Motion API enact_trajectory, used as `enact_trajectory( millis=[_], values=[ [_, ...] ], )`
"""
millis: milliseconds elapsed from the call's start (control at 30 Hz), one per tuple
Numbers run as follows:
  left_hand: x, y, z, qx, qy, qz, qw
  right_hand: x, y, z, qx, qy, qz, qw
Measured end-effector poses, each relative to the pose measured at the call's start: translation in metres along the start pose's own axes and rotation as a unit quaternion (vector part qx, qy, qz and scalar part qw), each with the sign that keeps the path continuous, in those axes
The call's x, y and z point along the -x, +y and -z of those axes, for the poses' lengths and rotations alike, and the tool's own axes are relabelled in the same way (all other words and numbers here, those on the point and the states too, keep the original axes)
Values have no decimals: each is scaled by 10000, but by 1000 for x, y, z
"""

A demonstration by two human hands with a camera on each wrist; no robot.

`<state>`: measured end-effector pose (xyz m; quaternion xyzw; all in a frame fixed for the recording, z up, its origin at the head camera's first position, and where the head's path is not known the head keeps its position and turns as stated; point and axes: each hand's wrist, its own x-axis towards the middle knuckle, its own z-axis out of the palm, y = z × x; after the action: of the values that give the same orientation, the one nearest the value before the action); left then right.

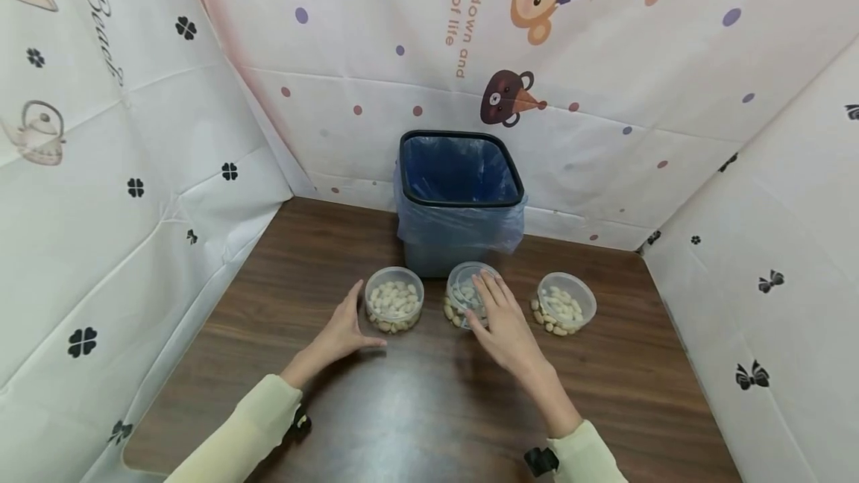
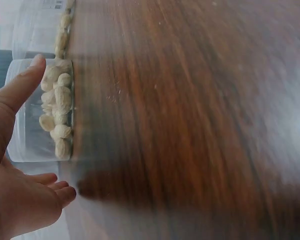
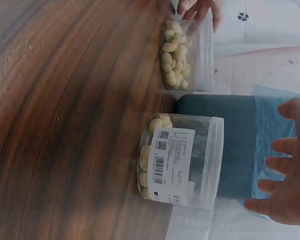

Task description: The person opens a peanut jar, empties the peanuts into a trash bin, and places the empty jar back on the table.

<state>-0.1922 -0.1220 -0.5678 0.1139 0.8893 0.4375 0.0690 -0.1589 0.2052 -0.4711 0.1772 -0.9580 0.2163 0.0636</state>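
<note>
Three clear plastic tubs of unshelled peanuts stand in a row. Around the left tub my left hand is spread, thumb on the near side and fingers on the far-left side. The left wrist view shows the thumb overlapping that tub, with the other fingers held apart from it. My right hand reaches over the middle tub with fingers extended. A printed label shows on this tub in the right wrist view, and the fingers are beyond its top. The right tub is untouched by either hand.
A dark-rimmed bin lined with a blue bag stands behind the middle tub. The brown wooden table is bordered by white printed cloth at the back and sides.
</note>
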Motion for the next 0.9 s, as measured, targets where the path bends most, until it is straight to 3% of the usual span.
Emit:
enact_trajectory(
  millis=[200,500,900],
  values=[
    [-3,1,-4,399,85,92,9991,1,-5,-5,-146,27,21,9999],
    [-10,1,-9,389,310,205,9986,0,-7,-9,-211,64,91,9997],
    [-21,0,-13,907,383,18,9951,-3,-14,-11,-285,-67,9,9996]
  ],
)
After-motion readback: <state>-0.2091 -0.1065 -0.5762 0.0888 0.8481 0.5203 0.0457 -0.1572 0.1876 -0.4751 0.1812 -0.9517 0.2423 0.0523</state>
